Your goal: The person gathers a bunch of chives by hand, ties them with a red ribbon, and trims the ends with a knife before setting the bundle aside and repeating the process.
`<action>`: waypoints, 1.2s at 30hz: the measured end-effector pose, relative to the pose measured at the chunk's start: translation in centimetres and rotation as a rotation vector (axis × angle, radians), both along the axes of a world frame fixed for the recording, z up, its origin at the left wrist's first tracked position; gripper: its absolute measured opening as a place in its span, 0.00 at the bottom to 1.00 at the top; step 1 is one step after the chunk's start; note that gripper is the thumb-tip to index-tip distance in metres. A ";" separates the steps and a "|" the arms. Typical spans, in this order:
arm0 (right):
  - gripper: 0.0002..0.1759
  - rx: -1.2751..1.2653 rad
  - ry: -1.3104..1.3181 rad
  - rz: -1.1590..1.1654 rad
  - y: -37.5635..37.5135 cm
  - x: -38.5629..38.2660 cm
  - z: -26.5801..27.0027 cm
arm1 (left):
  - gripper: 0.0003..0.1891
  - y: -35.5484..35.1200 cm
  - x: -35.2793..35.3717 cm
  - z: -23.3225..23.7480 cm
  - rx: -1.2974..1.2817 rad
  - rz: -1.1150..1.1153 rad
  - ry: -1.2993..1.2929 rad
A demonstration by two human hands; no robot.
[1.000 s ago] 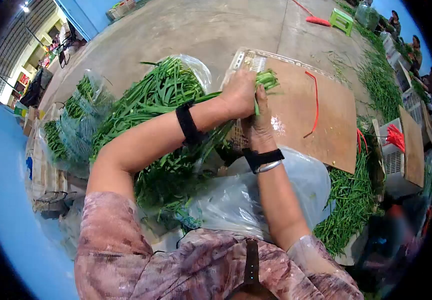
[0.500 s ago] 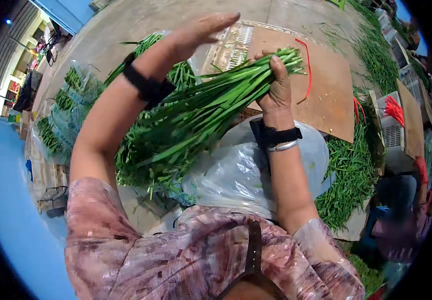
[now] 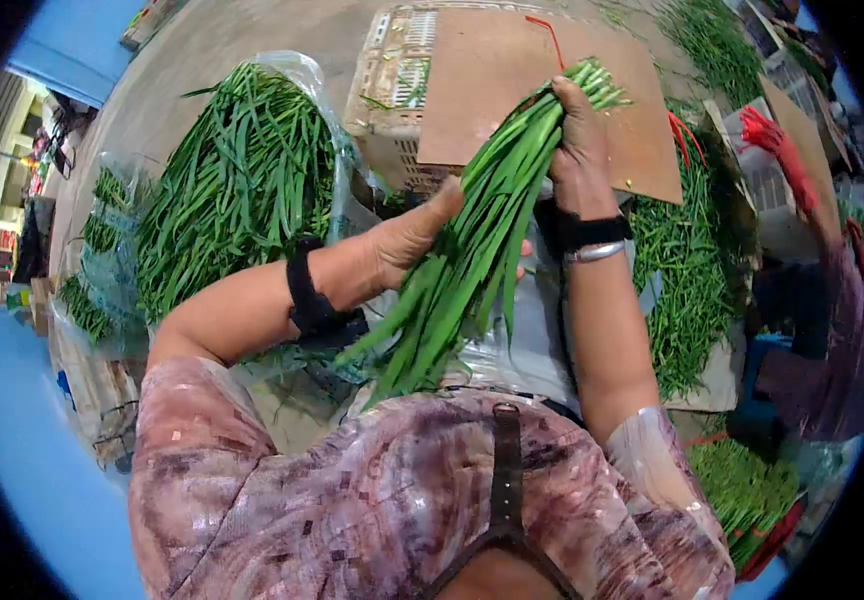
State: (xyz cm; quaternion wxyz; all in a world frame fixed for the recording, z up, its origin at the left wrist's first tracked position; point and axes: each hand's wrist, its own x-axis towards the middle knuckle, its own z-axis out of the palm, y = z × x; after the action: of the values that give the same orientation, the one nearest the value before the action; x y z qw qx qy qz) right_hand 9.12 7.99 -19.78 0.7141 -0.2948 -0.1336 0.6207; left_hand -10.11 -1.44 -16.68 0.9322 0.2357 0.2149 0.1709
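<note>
A bunch of garlic chives (image 3: 497, 200) is held at a slant above my lap, its pale cut ends up and to the right, the leaves hanging toward my shirt. My right hand (image 3: 582, 155) grips it near the cut ends, thumb on top. Lower down, my left hand (image 3: 417, 235) cups the bunch, with the thumb on the near side and fingertips showing past the far edge; most of its fingers are hidden under the leaves. Clear plastic sheeting (image 3: 512, 350) covers my lap beneath.
A large heap of chives (image 3: 242, 180) lies in plastic at the left. Ahead, a brown board (image 3: 502, 90) with a red tie (image 3: 549, 40) rests on a white crate (image 3: 377, 105). More greens (image 3: 692, 320) lie at the right, near a co-worker's red-gloved hand (image 3: 777, 150).
My left hand has come down from above the board onto the leaves. The bunch has swung to a steeper slant, and the chive heap at the left is now uncovered by my arm.
</note>
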 end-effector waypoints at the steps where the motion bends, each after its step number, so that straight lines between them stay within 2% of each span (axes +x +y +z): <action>1: 0.06 -0.038 -0.012 -0.013 -0.1 0.2 -0.3 | 0.43 -0.4 0.6 -0.5 0.019 0.021 0.047; 3: 0.05 -0.054 -0.017 -0.024 -0.7 0.7 -0.5 | 0.25 -1.0 1.9 -0.7 0.080 0.031 0.107; 6: 0.06 -0.064 -0.091 -0.036 -1.7 2.1 -0.8 | 0.19 -1.9 3.6 -0.5 0.165 -0.003 0.301; 7: 0.06 -0.067 -0.126 -0.044 -2.3 2.7 -1.1 | 0.18 -2.2 4.1 -0.4 0.195 -0.024 0.368; 8: 0.07 -0.097 -0.138 -0.026 -2.8 3.4 -1.6 | 0.19 -2.4 4.4 -1.7 0.203 0.004 0.323; 11: 0.07 -0.075 -0.126 -0.115 -5.8 4.7 -0.9 | 0.19 -2.7 5.1 -2.0 0.245 -0.080 0.365; 12: 0.13 0.007 -0.170 -0.012 -6.9 6.0 -1.2 | 0.20 -2.8 5.4 -1.2 0.188 -0.104 0.394; 14: 0.18 0.049 -0.119 0.068 -9.7 9.8 -0.9 | 0.20 -2.3 5.2 0.5 0.057 -0.233 0.289; 16: 0.26 0.164 0.013 0.123 -12.8 11.2 1.0 | 0.23 -1.7 5.3 1.4 -0.002 -0.313 0.244; 18: 0.26 0.032 -0.106 0.100 -12.9 14.3 -3.4 | 0.26 -1.8 5.7 -0.3 -0.168 -0.324 0.193; 19: 0.26 -0.030 -0.167 0.088 -12.9 15.3 -3.6 | 0.27 -1.7 6.2 -0.8 -0.246 -0.328 0.167; 21: 0.17 0.026 -0.281 -0.078 -14.7 15.2 -2.9 | 0.26 -1.5 7.3 -0.8 -0.147 -0.329 0.138; 23: 0.15 0.018 -0.261 0.034 -16.5 17.6 -3.4 | 0.24 -1.8 7.0 -1.0 -0.100 -0.297 0.162; 24: 0.17 -0.151 -0.459 0.000 -16.7 17.6 -3.8 | 0.22 -1.8 7.1 -1.1 -0.131 -0.235 0.121; 27: 0.18 -0.169 -0.463 0.013 -18.6 18.0 -3.3 | 0.21 -1.5 6.5 -1.9 -0.222 -0.188 0.131; 28: 0.20 -0.288 -0.570 0.007 -18.6 18.4 -4.5 | 0.20 -1.4 6.3 -2.4 -0.300 -0.203 0.153; 32: 0.19 -0.251 -0.518 0.084 -19.9 19.3 -5.1 | 0.22 -2.1 5.6 -3.8 -0.432 -0.201 0.020; 36: 0.14 -0.255 -0.490 0.057 -19.9 19.6 -5.9 | 0.21 -2.4 5.0 -4.8 -0.396 -0.250 0.012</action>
State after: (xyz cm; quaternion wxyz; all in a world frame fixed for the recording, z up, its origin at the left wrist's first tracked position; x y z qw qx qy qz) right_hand 28.75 -11.90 -25.67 0.5997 -0.5198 -0.2312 0.5627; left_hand -5.07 -3.87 -21.44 0.9729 0.0742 0.2190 0.0070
